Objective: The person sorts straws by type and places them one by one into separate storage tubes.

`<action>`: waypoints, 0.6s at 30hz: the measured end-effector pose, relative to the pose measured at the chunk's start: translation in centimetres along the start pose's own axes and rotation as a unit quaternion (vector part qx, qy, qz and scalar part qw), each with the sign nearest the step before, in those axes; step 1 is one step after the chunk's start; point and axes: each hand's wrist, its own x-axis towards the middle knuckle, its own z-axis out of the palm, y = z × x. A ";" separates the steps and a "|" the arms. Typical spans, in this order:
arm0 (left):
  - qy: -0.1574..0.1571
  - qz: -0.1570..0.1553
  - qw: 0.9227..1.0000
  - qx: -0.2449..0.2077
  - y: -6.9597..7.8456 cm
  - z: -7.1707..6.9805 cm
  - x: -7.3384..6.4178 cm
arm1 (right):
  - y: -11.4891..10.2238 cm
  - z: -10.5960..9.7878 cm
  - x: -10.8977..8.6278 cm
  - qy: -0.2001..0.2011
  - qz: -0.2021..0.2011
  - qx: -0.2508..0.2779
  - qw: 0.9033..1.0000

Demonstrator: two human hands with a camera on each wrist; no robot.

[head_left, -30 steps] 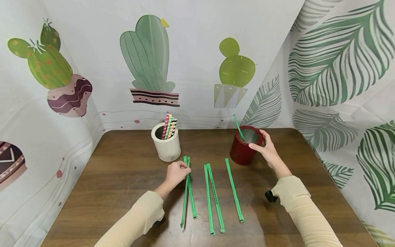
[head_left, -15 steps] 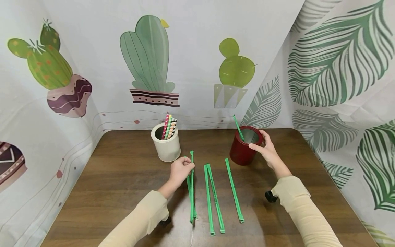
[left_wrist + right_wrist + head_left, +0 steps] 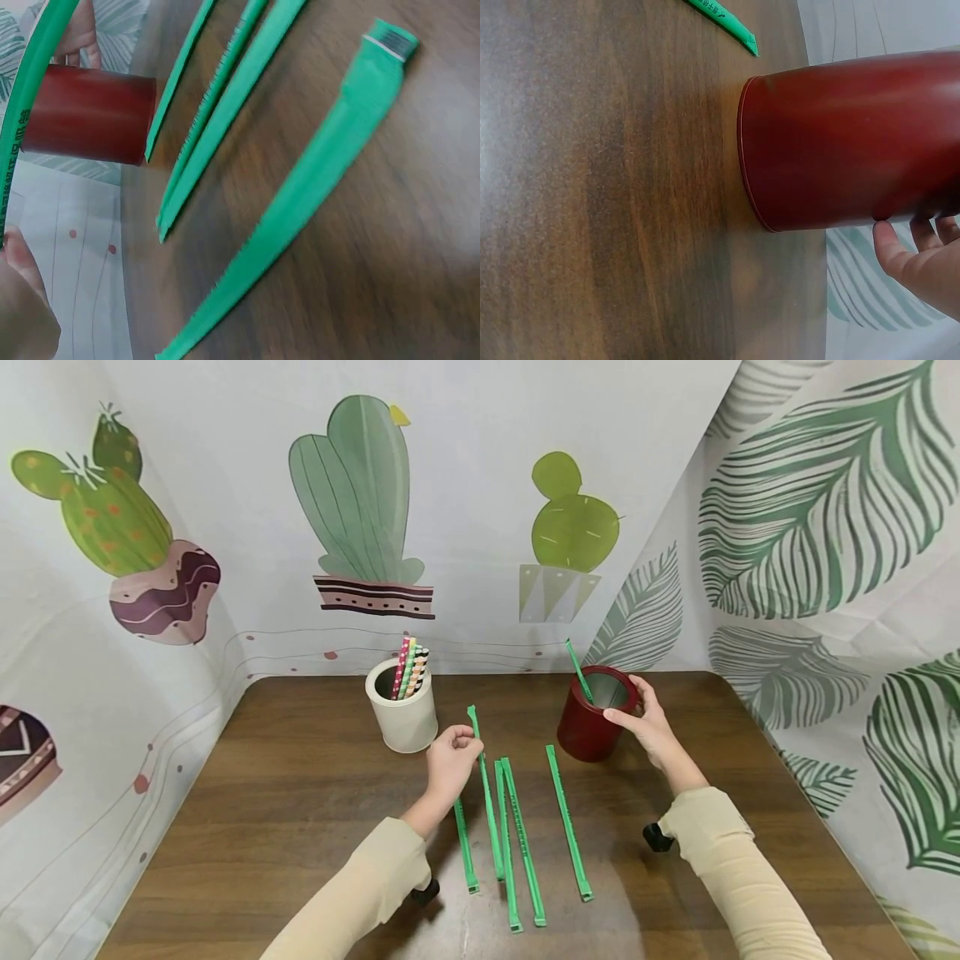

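My left hand (image 3: 450, 764) pinches the upper part of a green wrapped straw (image 3: 491, 818), which slants in front of the cups. In the left wrist view this straw (image 3: 19, 124) rises at the left edge. My right hand (image 3: 651, 727) holds the dark red cup (image 3: 585, 731) by its right side, thumb at the rim; the right wrist view has its fingers (image 3: 891, 251) against the wall of the red cup (image 3: 847, 142). One green straw (image 3: 575, 662) leans inside that cup. A single straw (image 3: 465, 847) lies below my left hand, its upper end hidden.
Two green straws (image 3: 512, 868) lie close together mid-table, and another straw (image 3: 570, 822) lies to their right. A white cup (image 3: 405, 722) with several patterned straws (image 3: 408, 670) stands at the back left of the wooden table (image 3: 300, 777). A printed cloth (image 3: 480, 510) hangs behind.
My left hand has lifted one straw off the one it crossed and carried it right and toward the back. The right hand and red cup stay put.
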 end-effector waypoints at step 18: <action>-0.012 -0.036 0.988 -0.150 0.9 1.2 0.7 | 0.2 -0.1 0.1 -0.008 0.001 0.006 1.000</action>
